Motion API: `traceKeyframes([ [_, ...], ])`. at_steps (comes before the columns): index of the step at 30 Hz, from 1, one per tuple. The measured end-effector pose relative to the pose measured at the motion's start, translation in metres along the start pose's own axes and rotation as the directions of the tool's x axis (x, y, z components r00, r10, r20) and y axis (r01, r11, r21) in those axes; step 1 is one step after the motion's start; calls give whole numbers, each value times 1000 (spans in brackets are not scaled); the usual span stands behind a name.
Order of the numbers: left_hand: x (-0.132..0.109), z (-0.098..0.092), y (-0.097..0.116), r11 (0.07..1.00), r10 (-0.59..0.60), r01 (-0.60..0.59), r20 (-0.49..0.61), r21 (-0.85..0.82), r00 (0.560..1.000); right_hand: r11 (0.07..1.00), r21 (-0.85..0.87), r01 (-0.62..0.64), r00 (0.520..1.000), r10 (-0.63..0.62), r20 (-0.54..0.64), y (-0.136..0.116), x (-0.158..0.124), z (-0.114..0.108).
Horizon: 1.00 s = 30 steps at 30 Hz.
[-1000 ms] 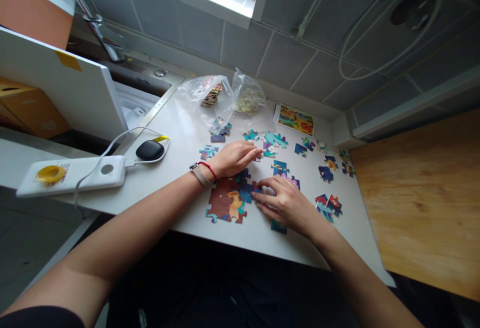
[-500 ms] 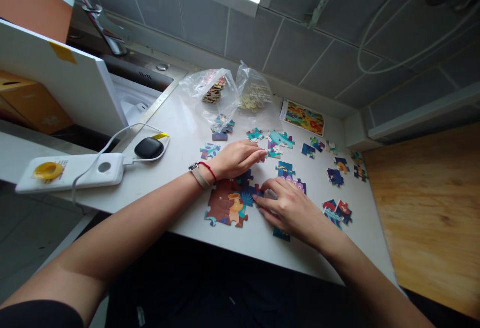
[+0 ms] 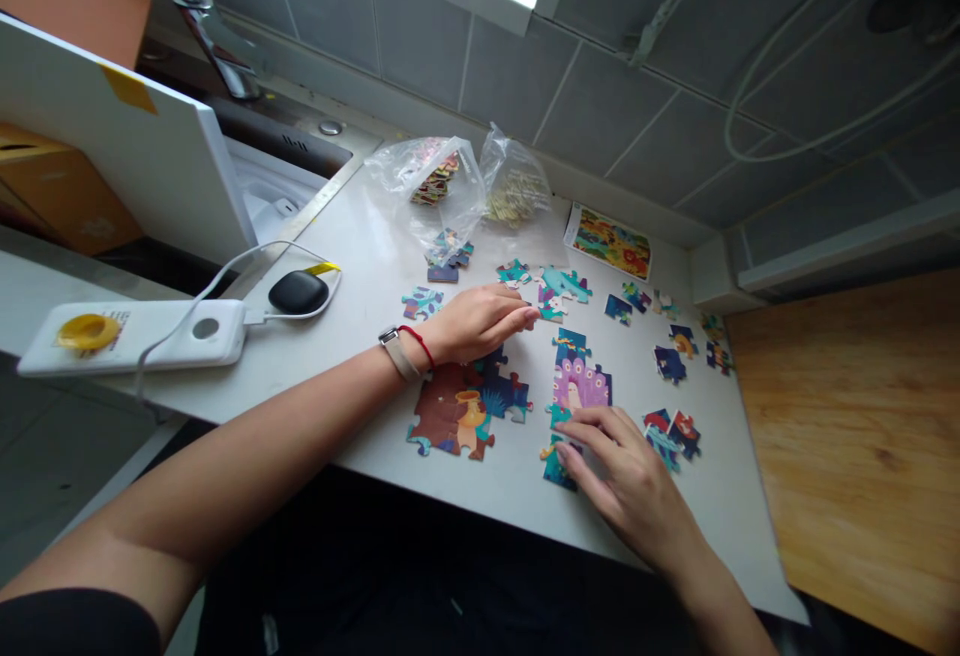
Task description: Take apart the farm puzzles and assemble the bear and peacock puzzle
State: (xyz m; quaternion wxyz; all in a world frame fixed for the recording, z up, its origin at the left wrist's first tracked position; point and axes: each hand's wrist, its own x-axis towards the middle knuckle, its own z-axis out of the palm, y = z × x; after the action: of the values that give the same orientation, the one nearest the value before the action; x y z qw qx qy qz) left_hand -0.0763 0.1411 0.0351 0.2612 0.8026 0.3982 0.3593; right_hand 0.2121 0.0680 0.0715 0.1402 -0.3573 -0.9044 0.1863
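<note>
My left hand (image 3: 484,321) lies over the top of a joined brown and dark blue puzzle section (image 3: 457,411), its fingers stretched out to the right. With fingers apart, my right hand (image 3: 619,461) is over the lower right side of a second joined section with a pink peacock (image 3: 581,386). Its fingertips are at that section's teal lower pieces (image 3: 559,466); whether they press on them I cannot tell. A gap of white tabletop separates the two sections. Beyond my left fingertips are teal puzzle pieces (image 3: 562,284).
Two clear bags of puzzle pieces (image 3: 439,186) (image 3: 517,196) stand near the tiled wall, beside a picture card (image 3: 611,241). Loose pieces (image 3: 670,364) are scattered at right. A power strip (image 3: 135,336) and a black rounded device (image 3: 298,292) lie at left, near the sink (image 3: 330,161).
My right hand has moved right and down, off the brown section's right edge to the peacock section's lower part, uncovering the peacock. My left hand stays nearly in place.
</note>
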Motion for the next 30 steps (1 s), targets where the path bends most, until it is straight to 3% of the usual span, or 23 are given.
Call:
traceKeyframes([
  [7,2,0,2,999,49,-49,-39,-5,998,995,-28,-100,989,102,105,-1,-30,-7],
  [10,3,-6,-1,999,-3,-3,-147,-38,989,991,-49,-127,974,134,180,-4,-30,-9],
  [12,3,-12,-6,993,-93,67,-292,-100,952,989,-56,-135,969,144,200,-6,-28,-10],
  [15,4,-20,-14,953,-272,171,-458,-250,846,988,-61,-143,967,153,205,-8,-25,-11],
  [17,5,-24,-18,917,-358,197,-494,-348,793,987,-61,-151,966,160,204,-9,-23,-11],
  [20,6,-25,-21,867,-429,181,-508,-465,747,985,-55,-162,964,170,207,-11,-23,-11],
  [24,8,-20,-22,818,-464,158,-474,-553,748,986,-30,-165,966,167,198,-14,-24,-9],
  [30,7,-17,-18,843,-418,140,-469,-519,778,980,7,-201,964,196,178,-15,-28,-7],
])
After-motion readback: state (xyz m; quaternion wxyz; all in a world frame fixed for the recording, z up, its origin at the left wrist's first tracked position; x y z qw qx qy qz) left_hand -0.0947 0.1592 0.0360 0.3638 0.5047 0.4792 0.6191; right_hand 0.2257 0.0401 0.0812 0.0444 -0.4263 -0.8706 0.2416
